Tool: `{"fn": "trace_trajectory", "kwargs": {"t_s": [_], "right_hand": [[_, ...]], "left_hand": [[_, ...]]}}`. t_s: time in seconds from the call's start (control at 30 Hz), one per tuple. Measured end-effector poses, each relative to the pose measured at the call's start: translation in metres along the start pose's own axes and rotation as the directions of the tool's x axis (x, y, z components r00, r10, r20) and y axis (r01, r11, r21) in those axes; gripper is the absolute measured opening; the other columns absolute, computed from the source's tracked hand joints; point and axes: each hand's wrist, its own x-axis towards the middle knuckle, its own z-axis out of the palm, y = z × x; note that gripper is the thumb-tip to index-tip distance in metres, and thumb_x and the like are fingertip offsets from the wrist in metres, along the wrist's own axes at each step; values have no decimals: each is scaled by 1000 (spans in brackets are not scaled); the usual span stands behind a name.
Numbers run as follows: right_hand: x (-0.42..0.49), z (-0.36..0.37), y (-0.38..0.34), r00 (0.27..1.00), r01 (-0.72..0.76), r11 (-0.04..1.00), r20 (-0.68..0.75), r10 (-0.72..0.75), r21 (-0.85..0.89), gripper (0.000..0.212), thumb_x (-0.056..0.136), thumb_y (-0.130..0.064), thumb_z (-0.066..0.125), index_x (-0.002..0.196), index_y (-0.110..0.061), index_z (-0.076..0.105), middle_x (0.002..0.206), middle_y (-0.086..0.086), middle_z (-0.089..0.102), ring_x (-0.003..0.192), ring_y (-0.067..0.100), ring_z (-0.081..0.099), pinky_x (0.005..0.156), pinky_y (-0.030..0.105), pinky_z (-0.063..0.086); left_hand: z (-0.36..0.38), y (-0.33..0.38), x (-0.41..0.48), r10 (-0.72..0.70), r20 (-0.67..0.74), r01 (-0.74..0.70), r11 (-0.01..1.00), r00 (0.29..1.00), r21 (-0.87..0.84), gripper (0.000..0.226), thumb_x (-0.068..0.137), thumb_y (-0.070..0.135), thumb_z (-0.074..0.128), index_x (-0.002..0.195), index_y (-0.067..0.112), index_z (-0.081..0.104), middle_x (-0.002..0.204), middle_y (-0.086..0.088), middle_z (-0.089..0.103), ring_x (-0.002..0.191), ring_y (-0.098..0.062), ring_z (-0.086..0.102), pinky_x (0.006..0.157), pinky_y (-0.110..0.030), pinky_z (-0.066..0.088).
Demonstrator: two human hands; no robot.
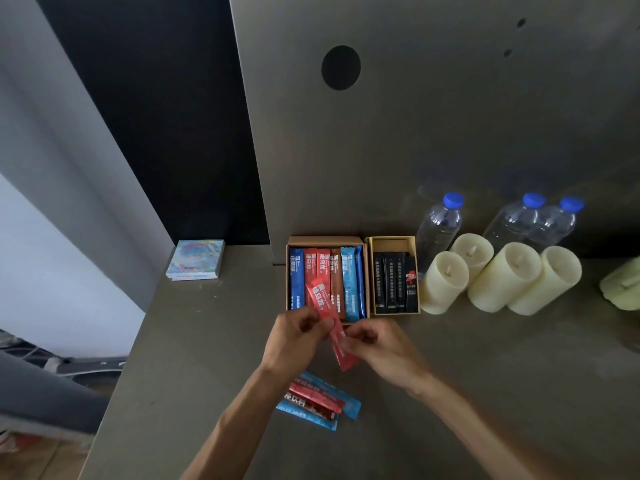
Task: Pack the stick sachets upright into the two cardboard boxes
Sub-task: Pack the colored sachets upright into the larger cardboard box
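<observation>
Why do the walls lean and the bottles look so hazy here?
Head view: the wide-angle lens bends straight lines, so the panel slants and the candles splay outward; dim light leaves the bottles soft, yet print on the red sachet is readable.

Indoor desk setup, home or office undetermined: grey desk [207, 341] backed by panel [433, 126]; bottles [440, 225], candles [504, 277], notepad [196, 259] noted.

Wide box [290, 271] left of narrow box [370, 275] (touching), candles [498, 278] right

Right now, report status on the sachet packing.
Left hand and right hand pinch red sachet at large box. Loose sachets lie on table. Nothing blocks.
</observation>
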Motion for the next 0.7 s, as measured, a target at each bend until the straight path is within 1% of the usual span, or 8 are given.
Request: {"fn": "trace_trajectory", "kwargs": {"t_s": [0.1,0.17,0.23,0.27,0.37,0.43,0.5,0.7], "right_hand": [[8,4,-4,1000,-24,999,-14,23,-45,13,90,-32,75,94,-21,78,90,-8,77,85,6,71,79,24,56],[20,5,-9,998,-46,996,-54,42,-70,11,92,-30,73,97,-20,76,93,-7,76,86,5,71,80,22,56],[37,5,-15,995,-54,992,-94,44,-116,10,93,-27,72,98,-18,72,95,-6,73,86,6,70,74,19,55],[45,6,-18,994,-58,988,-101,44,-141,10,93,-25,72,99,-17,70,97,-4,72,85,7,70,70,19,55],[71,11,-25,995,-68,970,-88,49,-234,11,94,-20,71,103,-14,67,101,1,70,86,10,70,67,19,55],[87,18,-27,993,-91,953,-98,65,-291,7,94,-15,70,100,-13,68,102,3,70,90,15,70,77,28,60],[98,23,-27,991,-112,941,-104,82,-319,6,93,-9,69,98,-12,68,105,6,70,95,19,70,85,37,62],[113,34,-28,989,-125,920,-115,88,-372,4,94,-7,67,94,-6,71,101,9,72,88,21,74,80,38,64]], "left_hand": [[-2,-6,7,4,-34,-4,1000,999,2,9,90,23,70,83,19,74,81,7,76,76,-6,72,74,-27,58],[-5,-11,14,10,-144,-1,998,989,58,7,90,29,68,90,22,72,87,8,75,78,-4,70,73,-25,59],[-11,-16,22,65,-296,2,975,953,221,13,92,26,67,103,22,66,101,7,69,89,-6,66,80,-26,56],[-14,-19,27,138,-332,-15,938,933,347,23,91,24,66,113,22,62,109,5,63,99,-9,62,87,-29,51],[-20,-25,40,304,-196,-105,746,932,658,58,88,21,67,141,29,44,135,-2,43,124,-20,42,100,-34,33],[-21,-30,46,274,-100,-105,642,956,759,70,90,25,65,150,35,31,154,-4,23,138,-25,29,109,-39,29],[-21,-36,50,232,-55,-89,570,971,817,72,93,33,62,153,36,22,162,-4,9,144,-27,20,114,-41,25],[-19,-41,52,187,-37,-82,591,982,802,72,98,34,55,156,35,13,165,-2,0,149,-25,12,118,-42,20]]}}
